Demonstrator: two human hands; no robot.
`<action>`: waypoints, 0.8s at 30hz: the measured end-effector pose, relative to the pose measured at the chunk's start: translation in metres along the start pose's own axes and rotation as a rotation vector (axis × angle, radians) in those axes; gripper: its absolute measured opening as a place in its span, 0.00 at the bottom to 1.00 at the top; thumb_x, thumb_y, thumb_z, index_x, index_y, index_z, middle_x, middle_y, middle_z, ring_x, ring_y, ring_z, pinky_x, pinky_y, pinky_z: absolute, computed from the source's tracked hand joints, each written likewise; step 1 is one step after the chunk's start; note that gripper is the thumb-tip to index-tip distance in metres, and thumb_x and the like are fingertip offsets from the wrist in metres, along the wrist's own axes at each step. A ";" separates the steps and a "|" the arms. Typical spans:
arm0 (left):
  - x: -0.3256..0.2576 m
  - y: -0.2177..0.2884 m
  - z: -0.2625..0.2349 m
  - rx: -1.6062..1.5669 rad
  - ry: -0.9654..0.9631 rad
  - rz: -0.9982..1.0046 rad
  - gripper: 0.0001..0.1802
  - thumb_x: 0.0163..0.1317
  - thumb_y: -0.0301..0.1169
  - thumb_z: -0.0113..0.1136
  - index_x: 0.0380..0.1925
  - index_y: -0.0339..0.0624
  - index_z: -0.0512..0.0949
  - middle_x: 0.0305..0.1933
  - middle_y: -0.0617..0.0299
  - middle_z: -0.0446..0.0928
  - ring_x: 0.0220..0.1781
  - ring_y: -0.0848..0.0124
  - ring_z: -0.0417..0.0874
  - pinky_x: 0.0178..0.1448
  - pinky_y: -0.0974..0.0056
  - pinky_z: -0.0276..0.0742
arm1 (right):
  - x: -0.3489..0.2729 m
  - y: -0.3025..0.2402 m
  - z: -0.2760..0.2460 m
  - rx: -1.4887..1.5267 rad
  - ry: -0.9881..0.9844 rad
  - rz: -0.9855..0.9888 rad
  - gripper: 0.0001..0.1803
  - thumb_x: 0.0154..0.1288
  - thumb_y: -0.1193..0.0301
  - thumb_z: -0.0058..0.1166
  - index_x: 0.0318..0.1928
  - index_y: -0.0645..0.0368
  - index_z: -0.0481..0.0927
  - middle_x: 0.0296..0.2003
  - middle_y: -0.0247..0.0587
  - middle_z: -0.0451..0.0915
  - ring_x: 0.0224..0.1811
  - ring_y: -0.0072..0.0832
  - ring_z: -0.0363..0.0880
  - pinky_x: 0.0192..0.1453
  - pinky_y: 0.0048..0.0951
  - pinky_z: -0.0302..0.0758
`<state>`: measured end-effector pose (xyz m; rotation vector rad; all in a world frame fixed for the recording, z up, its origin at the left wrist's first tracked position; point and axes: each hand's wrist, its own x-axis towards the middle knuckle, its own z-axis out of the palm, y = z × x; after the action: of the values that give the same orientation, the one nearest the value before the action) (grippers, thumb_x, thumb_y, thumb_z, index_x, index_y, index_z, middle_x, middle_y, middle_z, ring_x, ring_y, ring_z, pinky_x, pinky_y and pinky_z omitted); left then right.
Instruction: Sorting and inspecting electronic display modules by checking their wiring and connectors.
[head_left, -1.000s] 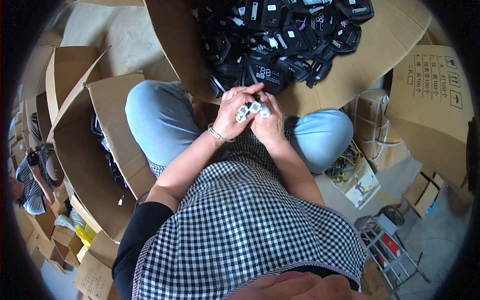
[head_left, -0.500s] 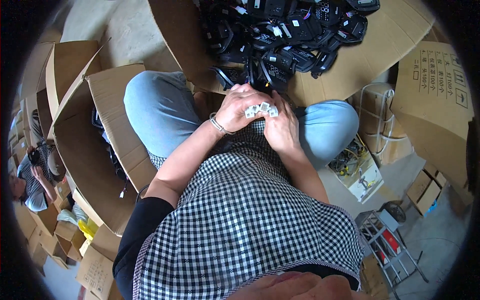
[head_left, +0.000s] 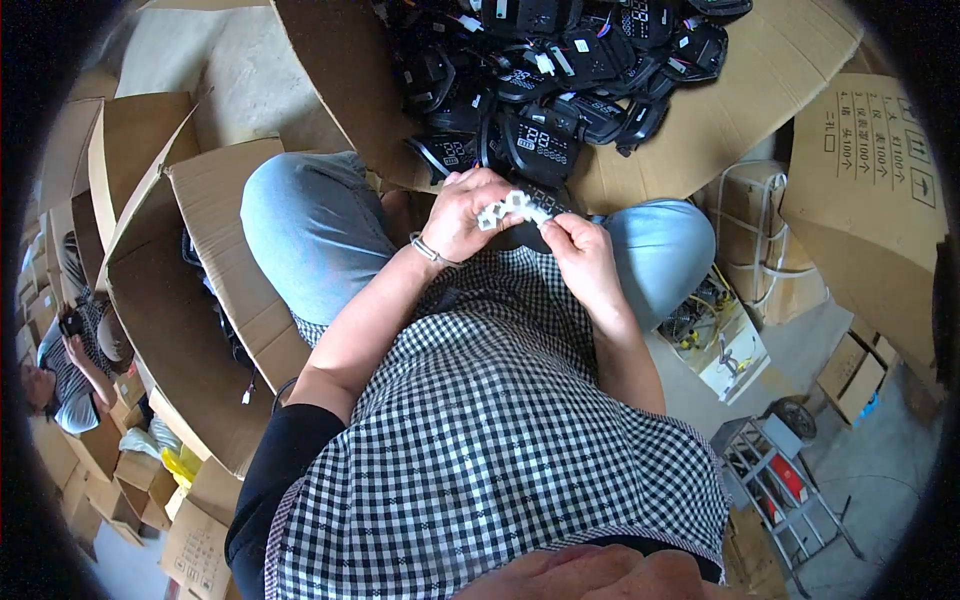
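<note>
My left hand (head_left: 462,222), with a bracelet at its wrist, is closed around a bunch of small white plug connectors (head_left: 515,203). Thumb and fingertips of my right hand (head_left: 585,255) pinch the connector at the bunch's right end. Part of a black display panel (head_left: 545,197) shows between my hands, behind the connectors; whether either hand grips it I cannot tell. Just beyond lies a heap of similar black display panels (head_left: 540,145), some with white plugs on short wires. Any wires behind the held connectors are hidden by my fingers.
The heap rests on a cardboard sheet (head_left: 740,110). An open carton (head_left: 165,300) with black parts stands at my left. To the right are a strapped box (head_left: 745,230), a tray of wires (head_left: 725,365) and a metal trolley (head_left: 785,480). Another person (head_left: 80,350) sits far left.
My right hand has come away from my left toward the lower right and now pinches the end connector. The connectors have spread out, and a black panel shows between my hands.
</note>
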<state>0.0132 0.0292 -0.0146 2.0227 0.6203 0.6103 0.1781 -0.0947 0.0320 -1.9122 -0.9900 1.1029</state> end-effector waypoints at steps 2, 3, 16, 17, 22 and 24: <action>-0.001 0.000 -0.004 0.062 -0.100 0.131 0.12 0.53 0.39 0.69 0.37 0.51 0.82 0.36 0.68 0.79 0.41 0.66 0.78 0.44 0.61 0.65 | 0.005 0.007 -0.007 0.225 -0.237 0.176 0.13 0.66 0.67 0.57 0.29 0.65 0.80 0.15 0.30 0.71 0.19 0.14 0.66 0.22 0.23 0.62; -0.003 0.000 -0.007 0.065 -0.102 0.133 0.12 0.53 0.39 0.69 0.37 0.51 0.82 0.36 0.68 0.79 0.41 0.66 0.78 0.44 0.61 0.65 | 0.006 0.010 -0.013 0.413 -0.363 0.332 0.13 0.67 0.66 0.56 0.27 0.62 0.81 0.17 0.21 0.69 0.18 0.11 0.63 0.22 0.19 0.58; -0.010 -0.003 -0.019 0.197 -0.206 0.177 0.14 0.46 0.27 0.65 0.36 0.49 0.80 0.35 0.62 0.77 0.39 0.59 0.79 0.41 0.56 0.74 | 0.005 0.030 0.016 -0.243 -0.145 -0.044 0.11 0.66 0.65 0.52 0.34 0.60 0.80 0.27 0.52 0.80 0.30 0.49 0.81 0.35 0.46 0.76; -0.001 0.011 -0.031 0.135 -0.106 0.123 0.14 0.48 0.27 0.68 0.37 0.45 0.79 0.36 0.58 0.78 0.38 0.56 0.80 0.41 0.57 0.76 | 0.007 0.024 0.005 -0.090 0.015 0.012 0.11 0.67 0.65 0.52 0.36 0.60 0.81 0.27 0.51 0.80 0.30 0.48 0.81 0.36 0.44 0.76; -0.017 0.062 -0.135 -0.115 0.797 -0.360 0.15 0.61 0.31 0.63 0.47 0.38 0.77 0.44 0.59 0.79 0.45 0.70 0.80 0.53 0.63 0.76 | 0.074 0.023 -0.074 -0.431 0.523 -0.109 0.12 0.67 0.67 0.54 0.42 0.62 0.83 0.35 0.52 0.83 0.42 0.39 0.80 0.48 0.38 0.74; -0.035 0.069 -0.195 -0.089 1.229 -0.119 0.14 0.69 0.35 0.52 0.47 0.38 0.76 0.45 0.57 0.78 0.48 0.67 0.79 0.57 0.62 0.74 | 0.110 0.047 -0.080 -0.643 0.656 -0.131 0.13 0.65 0.66 0.56 0.42 0.62 0.84 0.42 0.56 0.82 0.55 0.41 0.75 0.57 0.39 0.71</action>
<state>-0.1235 0.0950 0.1297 1.3245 1.3481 1.7726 0.3003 -0.0359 -0.0168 -2.4199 -1.1239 0.0179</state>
